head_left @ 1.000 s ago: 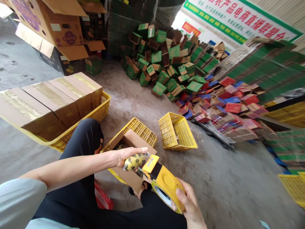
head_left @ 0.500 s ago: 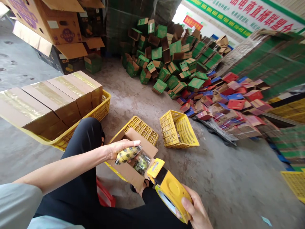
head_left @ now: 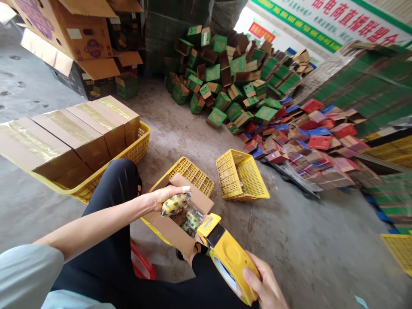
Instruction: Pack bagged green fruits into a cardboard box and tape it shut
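Step in hand, as I judge it: keep the open carton [head_left: 195, 197] steady toward the near edge of its yellow crate [head_left: 203, 181]; hold the tape dispenser [head_left: 231, 262], gripped in the right hand [head_left: 261, 281], clear of the flaps; pinch the patterned packet [head_left: 175, 204] lightly, left hand [head_left: 161, 199] closed round it above the carton.

Count: yellow crates nearby, three; taped cartons [head_left: 86, 143], four, filling one crate nearly edge to edge; open carton, one; dispenser, one; packet held, one.
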Demonstrator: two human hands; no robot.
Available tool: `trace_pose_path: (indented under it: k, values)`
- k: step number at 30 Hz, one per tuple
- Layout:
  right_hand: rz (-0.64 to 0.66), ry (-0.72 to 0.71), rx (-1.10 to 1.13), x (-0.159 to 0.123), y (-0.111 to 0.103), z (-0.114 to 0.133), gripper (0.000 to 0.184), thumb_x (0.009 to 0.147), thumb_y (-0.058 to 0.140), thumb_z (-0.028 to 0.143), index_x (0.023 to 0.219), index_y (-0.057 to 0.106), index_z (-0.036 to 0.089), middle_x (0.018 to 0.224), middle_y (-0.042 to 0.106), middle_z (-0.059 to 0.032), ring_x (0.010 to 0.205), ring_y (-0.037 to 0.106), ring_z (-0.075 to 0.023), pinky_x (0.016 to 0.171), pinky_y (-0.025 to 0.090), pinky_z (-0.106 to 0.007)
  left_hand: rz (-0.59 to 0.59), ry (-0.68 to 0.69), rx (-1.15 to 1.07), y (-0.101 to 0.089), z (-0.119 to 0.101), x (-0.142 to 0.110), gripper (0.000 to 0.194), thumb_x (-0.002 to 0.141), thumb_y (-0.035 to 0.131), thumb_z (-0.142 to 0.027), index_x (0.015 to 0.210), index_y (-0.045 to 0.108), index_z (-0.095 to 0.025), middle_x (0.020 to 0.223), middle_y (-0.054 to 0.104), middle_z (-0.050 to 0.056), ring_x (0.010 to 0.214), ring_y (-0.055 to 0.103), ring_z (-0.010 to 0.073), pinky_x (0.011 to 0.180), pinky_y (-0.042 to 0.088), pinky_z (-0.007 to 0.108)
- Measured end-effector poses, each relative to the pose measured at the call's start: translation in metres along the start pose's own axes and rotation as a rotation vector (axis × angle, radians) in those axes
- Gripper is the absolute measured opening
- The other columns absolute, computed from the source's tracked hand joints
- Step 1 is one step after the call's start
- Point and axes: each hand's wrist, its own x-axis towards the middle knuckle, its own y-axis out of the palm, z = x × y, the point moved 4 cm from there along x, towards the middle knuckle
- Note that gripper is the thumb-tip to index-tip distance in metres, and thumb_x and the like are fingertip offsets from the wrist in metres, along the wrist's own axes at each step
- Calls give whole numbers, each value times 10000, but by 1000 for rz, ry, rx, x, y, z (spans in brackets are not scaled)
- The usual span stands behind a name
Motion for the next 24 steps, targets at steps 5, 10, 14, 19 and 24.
trace_pose_path:
  k: [5,10,14,19,24]
  values:
    - [-72,26,-26,-3,-8,9,764,654,878,670,1192,683,163,793,745,-62,459,609,-184,429,484,-310,-12,95,109,-15,-19,-6,650,628,892,-712,844,687,-134,753,714,49,628,664,146,519,512,224]
    - [76,21,-133,10,6,31,561,717,832,668,960,697,181,637,646,-2,473,544,-148,436,435,-260,2,211,403,-14,-41,-29,589,711,854,-666,845,745,-103,769,738,83,595,630,133,562,483,232]
    - [93,-137,-387,26,22,49,441,782,792,619,725,618,218,602,573,20,535,503,-139,456,369,-234,-16,425,804,7,-51,-41,477,763,837,-600,822,754,-134,721,707,28,621,606,135,584,433,222]
    - [-12,-290,-745,45,40,67,475,863,663,627,634,501,244,569,535,38,571,480,-146,523,332,-246,-192,679,1005,33,-50,-38,425,795,821,-573,847,766,-155,785,723,44,713,635,177,649,435,240]
    - [-138,-309,-976,71,46,86,460,913,570,612,632,489,256,572,579,17,564,520,-159,554,341,-256,-222,769,1037,61,-42,-18,393,833,800,-564,968,806,-195,983,750,94,888,696,247,820,482,282]
